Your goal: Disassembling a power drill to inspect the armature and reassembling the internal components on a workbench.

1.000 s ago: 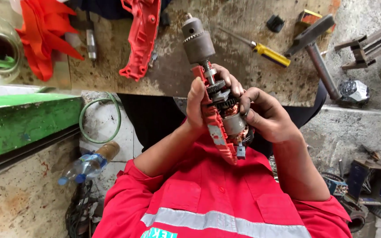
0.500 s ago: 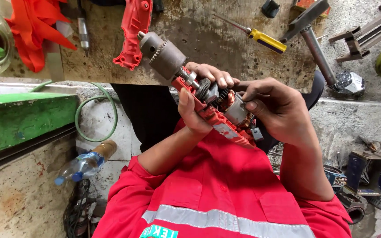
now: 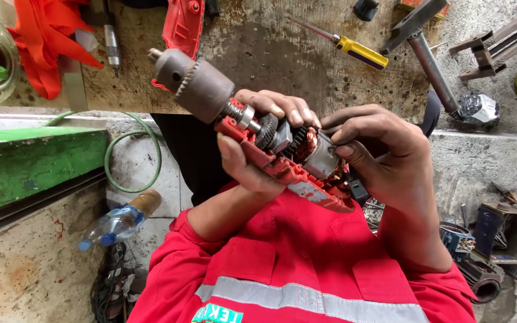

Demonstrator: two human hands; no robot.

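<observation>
Drill: an opened power drill (image 3: 270, 143), one red shell half off, held in the air above the person's lap, chuck aimed up and to the left over the bench edge.
Left hand: left hand (image 3: 258, 149) wraps the red housing from below, thumb along the near side, fingers curled tight over the gear end.
Right hand: right hand (image 3: 384, 155) grips the motor end, fingertips (image 3: 342, 149) pinched on the metal armature beside the copper windings.
Chuck: grey chuck (image 3: 189, 84) sticks out clear of both hands.
Bench: yellow-handled screwdriver (image 3: 354, 51) lies well apart; the other red shell half (image 3: 182, 24) lies just beyond the chuck.
</observation>
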